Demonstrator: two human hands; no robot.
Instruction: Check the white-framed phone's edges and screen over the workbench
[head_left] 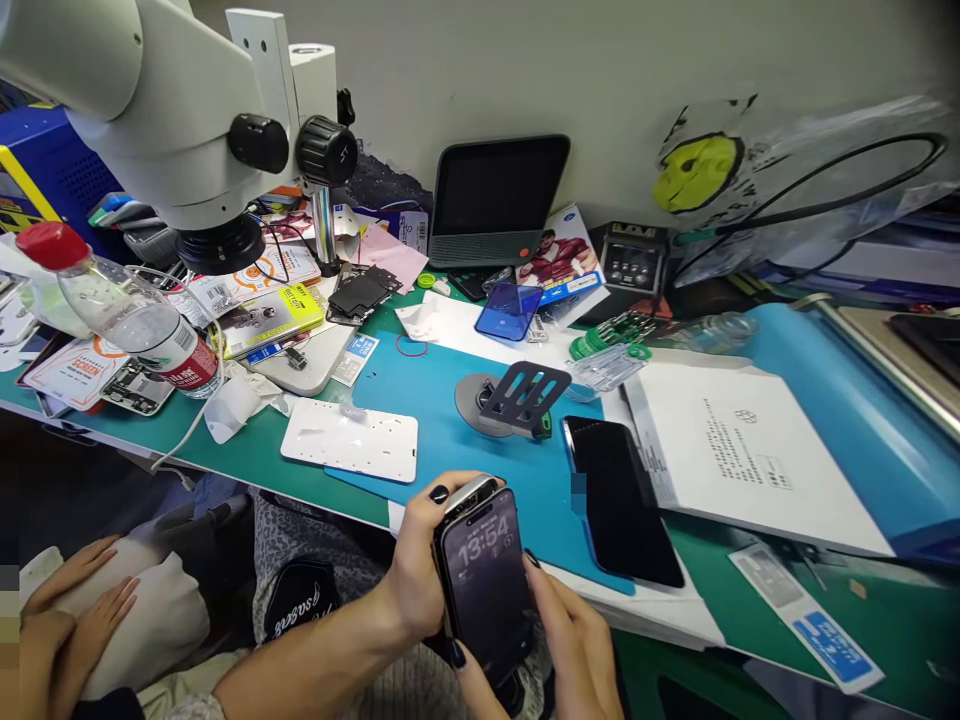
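Observation:
A smartphone with a lit lock screen reading 13:54 is held above my lap, near the table's front edge. Its screen sits apart from the silver frame at the top, where dark inner parts show. My left hand is closed round the phone's left side, thumb near the top corner. With thumb and a finger on opposite edges of the lower screen, my right hand grips it too. A second phone, its screen dark, lies on the blue mat to the right. Behind my hands stands a grey folding phone stand.
A microscope overhangs the left side. Below it are a red-capped bottle and loose phone parts. A white perforated plate lies left of the stand, a white box at right. Another person's hands rest at lower left.

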